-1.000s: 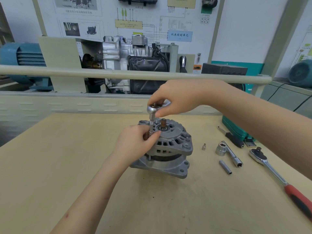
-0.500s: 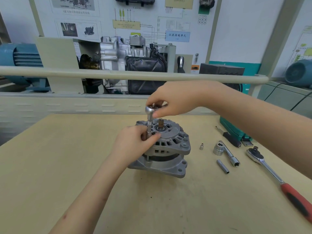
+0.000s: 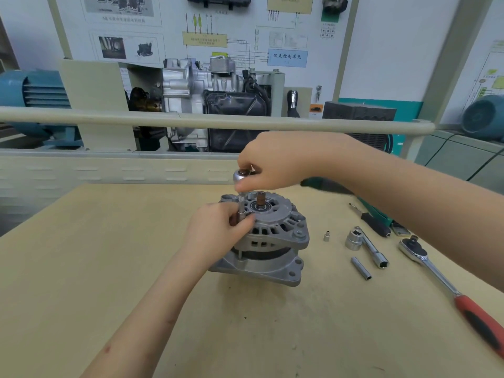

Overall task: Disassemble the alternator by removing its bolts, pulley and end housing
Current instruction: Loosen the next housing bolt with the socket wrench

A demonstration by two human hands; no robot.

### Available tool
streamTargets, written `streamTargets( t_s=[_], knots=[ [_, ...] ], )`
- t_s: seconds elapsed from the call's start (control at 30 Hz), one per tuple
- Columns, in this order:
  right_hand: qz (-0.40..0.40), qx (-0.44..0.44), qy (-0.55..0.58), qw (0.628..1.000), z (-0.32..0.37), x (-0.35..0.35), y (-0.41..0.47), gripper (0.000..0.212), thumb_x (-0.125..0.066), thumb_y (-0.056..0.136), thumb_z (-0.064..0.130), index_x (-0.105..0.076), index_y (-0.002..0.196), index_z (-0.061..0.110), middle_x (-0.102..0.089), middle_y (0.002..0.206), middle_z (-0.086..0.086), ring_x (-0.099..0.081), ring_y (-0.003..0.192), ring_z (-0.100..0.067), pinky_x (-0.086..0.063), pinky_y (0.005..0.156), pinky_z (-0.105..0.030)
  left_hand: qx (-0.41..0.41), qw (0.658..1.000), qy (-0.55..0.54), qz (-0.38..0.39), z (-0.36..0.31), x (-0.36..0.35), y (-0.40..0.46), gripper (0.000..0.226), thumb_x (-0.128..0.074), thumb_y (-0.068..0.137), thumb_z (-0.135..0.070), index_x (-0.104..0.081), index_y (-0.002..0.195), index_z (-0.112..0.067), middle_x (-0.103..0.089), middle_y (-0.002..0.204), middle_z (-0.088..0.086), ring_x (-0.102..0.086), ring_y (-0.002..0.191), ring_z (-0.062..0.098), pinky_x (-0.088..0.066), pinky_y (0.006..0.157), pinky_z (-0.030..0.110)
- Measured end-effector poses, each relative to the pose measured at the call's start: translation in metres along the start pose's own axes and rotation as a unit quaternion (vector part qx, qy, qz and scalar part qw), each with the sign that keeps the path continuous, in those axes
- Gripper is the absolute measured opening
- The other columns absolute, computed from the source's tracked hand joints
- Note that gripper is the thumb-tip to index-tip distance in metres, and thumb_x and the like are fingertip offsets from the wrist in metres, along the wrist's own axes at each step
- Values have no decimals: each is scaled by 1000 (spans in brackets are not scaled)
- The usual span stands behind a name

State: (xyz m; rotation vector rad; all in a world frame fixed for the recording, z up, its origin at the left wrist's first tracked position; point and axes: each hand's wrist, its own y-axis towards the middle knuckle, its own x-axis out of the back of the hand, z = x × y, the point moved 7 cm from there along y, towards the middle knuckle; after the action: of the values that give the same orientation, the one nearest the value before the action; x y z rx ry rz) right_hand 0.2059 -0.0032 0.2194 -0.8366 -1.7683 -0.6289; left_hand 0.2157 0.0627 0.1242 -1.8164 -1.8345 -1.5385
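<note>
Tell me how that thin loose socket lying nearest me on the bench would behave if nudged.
The long socket looks like a smooth metal cylinder lying on its side, so it would probably roll across the flat benchtop. It appears rigid, and likely light given its slimness.

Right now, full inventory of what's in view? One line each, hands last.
alternator: 1, grey, table centre
driver: 1, chrome, upright on alternator's top left
ratchet: 1, chrome, red-black handle, right
extension: 1, chrome, right of alternator
big socket: 1, chrome, beside extension
long socket: 1, chrome, below extension
small bit: 1, silver, right of alternator
table: 1, tan
engine: 1, grey-black, behind rail
left hand: grip on driver's shaft
right hand: grip on driver's top
</note>
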Motion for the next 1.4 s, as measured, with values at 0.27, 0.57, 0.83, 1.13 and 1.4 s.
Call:
streamTargets(
  t_s=[0.27,0.57,0.83,1.13,1.4],
  knots=[
    [51,47,69,995,0,-1,-4,28,-47,94,27,-56,113,9,-61,107,-4,-55,98,-23,-43,87,-38,-10,1000,1,1,-1,1,-1,50,-56,87,-37,-28,50,-19,-29,42,-7,-30,41,7,-21,43,20],
    [-12,-9,14,1000,-4,0,4,54,-41,90,55,-42,57,12,-42,51,1,-36,47,-14,-24,45,-24,5,1000,0,-12,-1,1,-2,51,-59,85,-30,-25,48,-19,-26,39,-6,-28,39,9,-26,43,22],
    [31,48,81,995,-3,1,-2,21,-51,91,29,-60,98,12,-61,87,0,-54,80,-18,-43,74,-30,-3,1000,-4,-3,-1,1,-1,52,-57,84,-41,-26,50,-19,-28,41,-6,-29,41,8,-19,45,23],
    [-11,-22,42,999,-7,-3,1,50,-42,88,57,-42,65,12,-41,54,3,-35,51,-14,-24,47,-25,-1,1000,16,-16,-4,0,-2,51,-57,87,-31,-26,49,-18,-27,41,-6,-29,41,9,-17,44,25],
    [5,32,64,997,-4,-1,-4,32,-47,92,37,-60,97,8,-52,72,5,-44,62,-9,-33,56,-20,-2,1000,-5,-5,-3,2,-2,53,-59,81,-44,-26,49,-19,-28,40,-6,-31,42,9,-19,45,24]
  ],
)
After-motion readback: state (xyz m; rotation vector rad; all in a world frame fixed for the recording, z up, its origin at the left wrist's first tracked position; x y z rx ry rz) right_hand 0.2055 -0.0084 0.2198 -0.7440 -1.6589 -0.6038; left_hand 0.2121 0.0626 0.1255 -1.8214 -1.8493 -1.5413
